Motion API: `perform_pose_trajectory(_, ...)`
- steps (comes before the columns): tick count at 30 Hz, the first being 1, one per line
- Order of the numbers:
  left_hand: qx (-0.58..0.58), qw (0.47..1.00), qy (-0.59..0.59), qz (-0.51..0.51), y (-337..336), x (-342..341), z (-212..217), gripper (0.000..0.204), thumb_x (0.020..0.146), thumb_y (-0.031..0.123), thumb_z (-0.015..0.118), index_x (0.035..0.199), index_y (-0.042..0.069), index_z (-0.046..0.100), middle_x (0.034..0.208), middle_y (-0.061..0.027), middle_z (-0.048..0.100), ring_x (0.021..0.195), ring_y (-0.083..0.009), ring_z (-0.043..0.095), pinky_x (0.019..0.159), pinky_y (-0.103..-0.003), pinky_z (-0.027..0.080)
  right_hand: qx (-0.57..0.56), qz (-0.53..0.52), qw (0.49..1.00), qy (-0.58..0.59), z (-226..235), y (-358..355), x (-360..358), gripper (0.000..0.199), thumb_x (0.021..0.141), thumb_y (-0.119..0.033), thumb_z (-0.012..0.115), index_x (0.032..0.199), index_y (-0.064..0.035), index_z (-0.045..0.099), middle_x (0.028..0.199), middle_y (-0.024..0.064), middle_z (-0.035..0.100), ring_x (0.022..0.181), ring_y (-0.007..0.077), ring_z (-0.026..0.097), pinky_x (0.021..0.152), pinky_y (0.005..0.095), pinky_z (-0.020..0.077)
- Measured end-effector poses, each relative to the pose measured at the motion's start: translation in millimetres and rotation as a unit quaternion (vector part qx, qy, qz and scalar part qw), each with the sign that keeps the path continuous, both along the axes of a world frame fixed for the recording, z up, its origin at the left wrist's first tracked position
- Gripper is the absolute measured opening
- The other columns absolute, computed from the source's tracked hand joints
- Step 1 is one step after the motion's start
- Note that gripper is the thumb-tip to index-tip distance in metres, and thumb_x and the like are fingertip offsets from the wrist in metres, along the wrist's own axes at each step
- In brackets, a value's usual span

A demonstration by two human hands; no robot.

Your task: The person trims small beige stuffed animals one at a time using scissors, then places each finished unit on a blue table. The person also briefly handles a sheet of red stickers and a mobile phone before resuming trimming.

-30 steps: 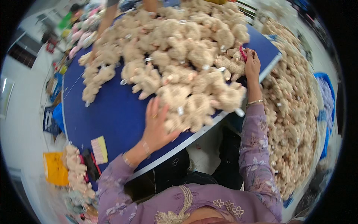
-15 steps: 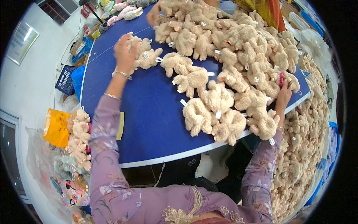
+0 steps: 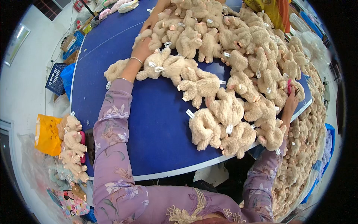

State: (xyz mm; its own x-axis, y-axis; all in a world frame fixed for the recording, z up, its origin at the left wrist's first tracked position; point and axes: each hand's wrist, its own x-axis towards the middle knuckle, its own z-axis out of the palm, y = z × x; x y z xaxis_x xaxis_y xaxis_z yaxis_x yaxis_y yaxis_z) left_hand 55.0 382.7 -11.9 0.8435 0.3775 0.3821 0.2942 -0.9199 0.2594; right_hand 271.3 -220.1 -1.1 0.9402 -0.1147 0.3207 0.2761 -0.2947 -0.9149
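Observation:
Many cream plush toys (image 3: 203,125) with white loop tags lie heaped on the blue table. My left hand (image 3: 143,49) reaches across to the far side, fingers closed over a plush toy (image 3: 143,35) at the edge of the heap. Just left of my wrist lies a single plush toy (image 3: 116,70). At the right edge of the heap, my right hand (image 3: 292,100) is closed around a small tool with a bright pink part (image 3: 289,86), beside another plush toy (image 3: 298,89). The tool's exact kind is hard to make out.
Another person's hand (image 3: 152,21) touches the far end of the heap. A white edge rims the blue table (image 3: 156,149). More cream toys (image 3: 298,168) are piled at right, below the table. At left are a yellow bag (image 3: 47,134), hanging plush toys and a blue crate (image 3: 56,79).
My left hand has moved right and away, from the toys at the far left to one by the heap. A toy now lies left of my wrist. The view has shifted slightly.

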Motion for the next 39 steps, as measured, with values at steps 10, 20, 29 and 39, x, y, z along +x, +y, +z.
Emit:
perform_pose_trajectory(10, -0.096, 0.965, -0.185, -0.160, -180.5, 34.3, 132.4, 0.037, 0.081, 0.024, 0.070, 0.109, 0.002, 0.058, 0.097, -0.0126, 0.067, 0.088, -0.0210, 0.065, 0.077, -0.033, 0.052, -0.011, -0.024, 1.000, 0.008, -0.1, 0.4, -0.7, 0.039, 0.096, -0.033, 0.053, 0.104, 0.0033, 0.067, 0.093, 0.0072, 0.067, 0.086, 0.0155, 0.056, 0.079, 0.0304, 0.0426)
perform_pose_trajectory(20, -0.138, 0.988, 0.064, 0.003, -86.3, -38.3, 69.7, 0.090, 0.077, 0.065, 0.061, 0.135, -0.003, 0.045, 0.135, -0.0290, 0.045, 0.128, -0.0372, 0.044, 0.107, -0.039, 0.035, 0.055, 0.060, 0.990, -0.115, 1.4, 20.6, -9.0, 0.027, 0.099, -0.018, 0.048, 0.106, 0.0024, 0.065, 0.101, 0.0063, 0.065, 0.093, 0.0154, 0.057, 0.085, 0.0266, 0.0423)
perform_pose_trajectory(29, -0.072, 0.990, -0.113, -0.032, -172.6, 26.9, 42.6, 0.086, 0.074, 0.056, 0.071, 0.131, -0.004, 0.047, 0.130, -0.0266, 0.051, 0.121, -0.0392, 0.049, 0.103, -0.042, 0.039, 0.047, 0.152, 0.984, -0.080, -1.4, 11.1, -17.7, 0.029, 0.102, -0.022, 0.043, 0.114, -0.0035, 0.062, 0.107, 0.0062, 0.063, 0.096, 0.0153, 0.057, 0.087, 0.0274, 0.0427)
perform_pose_trajectory(39, -0.008, 0.957, 0.021, 0.289, -36.1, -137.5, 16.8, 0.062, 0.074, 0.038, 0.071, 0.124, 0.004, 0.054, 0.113, -0.0191, 0.061, 0.106, -0.0366, 0.059, 0.092, -0.042, 0.047, 0.069, 0.162, 0.981, -0.079, -7.2, 13.8, -11.5, 0.028, 0.101, -0.020, 0.044, 0.114, -0.0021, 0.062, 0.110, 0.0062, 0.062, 0.100, 0.0150, 0.056, 0.091, 0.0267, 0.0414)
